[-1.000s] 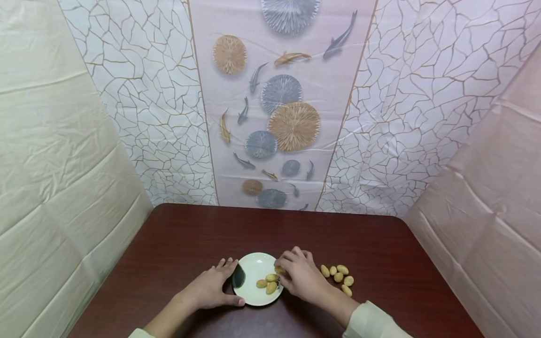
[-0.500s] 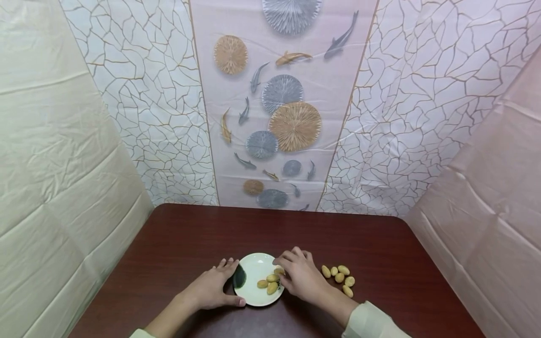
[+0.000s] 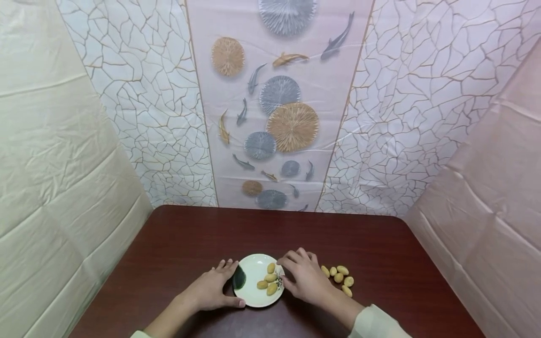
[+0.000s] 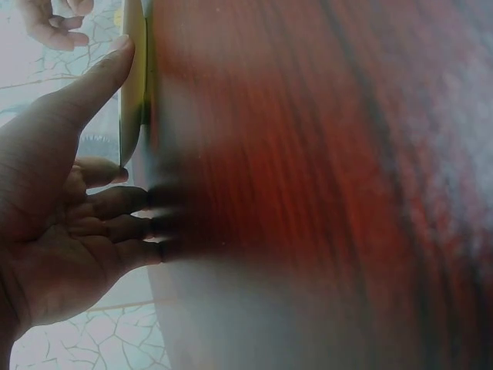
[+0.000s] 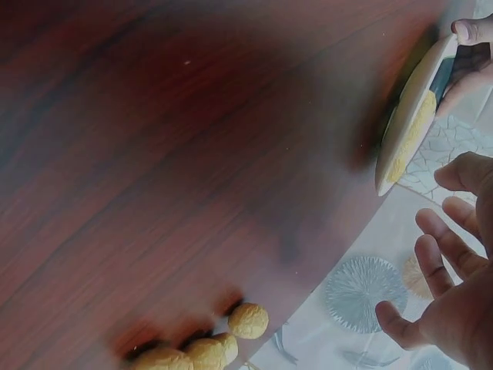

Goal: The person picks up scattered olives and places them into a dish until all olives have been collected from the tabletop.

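Note:
A white plate [image 3: 253,270] with a dark green patch at left and dark specks at right stands on the table. Several small yellow oval pieces [image 3: 271,268] lie on its right half; the right wrist view shows a wrinkled surface, their kind unclear. My left hand [image 3: 211,287] is spread along the plate's left edge, thumb [image 4: 115,62] at the rim and fingers stretched out. Just over the plate's right rim is my right hand [image 3: 306,279], fingers loosely bent and apart, nothing between them in the right wrist view [image 5: 458,254].
More yellow oval pieces [image 3: 338,278] lie in a loose group on the table, right of the right hand. The dark red wooden table [image 3: 203,230] ends at the back against a patterned cloth [image 3: 270,164]. Plain cloth hangs at both sides.
The right hand has let go of a yellow piece, which now lies on the plate at the back of the others. That hand has drawn slightly right. The left hand stays at the rim.

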The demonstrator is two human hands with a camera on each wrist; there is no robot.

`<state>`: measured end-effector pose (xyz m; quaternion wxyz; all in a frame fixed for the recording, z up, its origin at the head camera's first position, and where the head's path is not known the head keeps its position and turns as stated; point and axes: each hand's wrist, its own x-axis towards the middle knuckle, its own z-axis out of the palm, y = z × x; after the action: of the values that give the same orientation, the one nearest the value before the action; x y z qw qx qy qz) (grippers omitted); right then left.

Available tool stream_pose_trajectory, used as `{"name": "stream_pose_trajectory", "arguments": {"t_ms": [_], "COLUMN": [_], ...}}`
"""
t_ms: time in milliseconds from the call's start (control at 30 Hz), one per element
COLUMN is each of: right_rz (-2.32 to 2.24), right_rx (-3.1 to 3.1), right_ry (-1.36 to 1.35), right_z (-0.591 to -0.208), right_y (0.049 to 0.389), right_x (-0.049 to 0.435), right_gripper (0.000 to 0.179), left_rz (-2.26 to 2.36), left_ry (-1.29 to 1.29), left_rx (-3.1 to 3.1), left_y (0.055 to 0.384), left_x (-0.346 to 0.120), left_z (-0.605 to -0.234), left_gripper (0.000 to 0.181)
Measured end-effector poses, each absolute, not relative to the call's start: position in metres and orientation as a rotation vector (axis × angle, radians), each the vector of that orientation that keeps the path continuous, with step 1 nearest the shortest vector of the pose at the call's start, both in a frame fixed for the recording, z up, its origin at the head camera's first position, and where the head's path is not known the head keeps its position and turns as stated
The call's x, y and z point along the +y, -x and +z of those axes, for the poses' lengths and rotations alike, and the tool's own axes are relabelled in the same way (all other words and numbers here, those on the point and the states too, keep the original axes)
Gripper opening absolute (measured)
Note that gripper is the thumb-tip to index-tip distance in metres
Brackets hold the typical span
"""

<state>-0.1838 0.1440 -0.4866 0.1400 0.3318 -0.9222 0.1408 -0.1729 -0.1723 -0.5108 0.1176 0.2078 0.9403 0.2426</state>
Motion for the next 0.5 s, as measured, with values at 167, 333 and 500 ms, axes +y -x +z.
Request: {"name": "stream_pose_trajectory", "arguments": {"t_ms": [167, 333, 500], "right_rz": [0.403, 0.398, 0.359], "right_rx": [-2.649, -2.646, -2.618], "right_ry": [-0.959, -0.942, -0.920], "right_z": [-0.485, -0.486, -0.485], "right_y": [0.178, 0.171, 0.169], "right_x": [0.151, 0.159, 0.167], "right_gripper": [0.030, 0.033, 0.036], "left_rz": [0.729, 0.730, 0.729], "left_ry": [-0.591, -0.576, -0.577], "left_rx": [2.734, 2.715, 2.717], "left_y": [0.172, 0.171, 0.175], "left_x": [-0.174, -0.174, -0.174], "left_z": [-0.512, -0.514, -0.514], "left_gripper": [0.120, 0.120, 0.120]}}
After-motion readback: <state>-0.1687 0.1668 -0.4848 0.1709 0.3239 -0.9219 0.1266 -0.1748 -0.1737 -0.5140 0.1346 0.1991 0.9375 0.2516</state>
